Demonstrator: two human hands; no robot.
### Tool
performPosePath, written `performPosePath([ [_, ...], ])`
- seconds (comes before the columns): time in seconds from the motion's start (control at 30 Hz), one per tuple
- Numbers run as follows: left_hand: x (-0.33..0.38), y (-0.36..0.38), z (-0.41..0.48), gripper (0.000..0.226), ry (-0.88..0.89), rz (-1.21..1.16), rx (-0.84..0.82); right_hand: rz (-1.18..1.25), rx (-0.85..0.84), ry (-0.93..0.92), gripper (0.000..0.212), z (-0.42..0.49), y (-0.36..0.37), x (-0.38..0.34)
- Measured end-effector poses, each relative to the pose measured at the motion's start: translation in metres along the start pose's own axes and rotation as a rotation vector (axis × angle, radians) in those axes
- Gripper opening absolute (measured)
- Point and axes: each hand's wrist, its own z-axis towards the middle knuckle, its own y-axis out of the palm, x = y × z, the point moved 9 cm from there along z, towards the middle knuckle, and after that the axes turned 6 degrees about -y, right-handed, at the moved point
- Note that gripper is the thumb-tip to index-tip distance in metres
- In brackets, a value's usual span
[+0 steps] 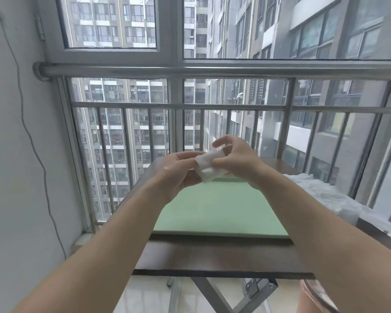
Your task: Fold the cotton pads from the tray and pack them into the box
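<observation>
Pinching white cotton pad [207, 164] between both hands, left [178, 170] and right [237, 158], above green mat [215, 211]

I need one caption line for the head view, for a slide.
Both hands hold a white cotton pad above a green mat by a window.

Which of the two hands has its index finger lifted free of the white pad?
The right hand: its index finger arches above the cotton pad, free of it, while the left hand keeps its fingers flat along the pad's left edge.
</observation>
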Motion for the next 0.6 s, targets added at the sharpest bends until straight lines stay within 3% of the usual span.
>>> performPosePath([
  [0.1,-0.001,0.023,-0.006,0.036,-0.050,0.019,-0.041,-0.084,-0.045,0.025,0.043,-0.009,-0.015,0.001],
  [0.2,0.005,0.057,-0.013,0.043,0.021,0.123,-0.123,-0.155,-0.067,0.050,0.041,-0.022,-0.040,0.002],
  [0.3,0.012,0.084,-0.012,0.039,0.086,0.157,-0.136,-0.216,-0.112,0.085,0.034,-0.036,-0.066,0.000],
  [0.47,0.016,0.137,-0.012,0.032,0.112,0.143,-0.146,-0.123,-0.116,0.135,0.027,-0.063,-0.124,0.003],
  [0.6,0.022,0.179,-0.015,0.016,0.261,0.356,-0.049,-0.153,-0.085,0.183,0.023,-0.081,-0.169,0.019],
])
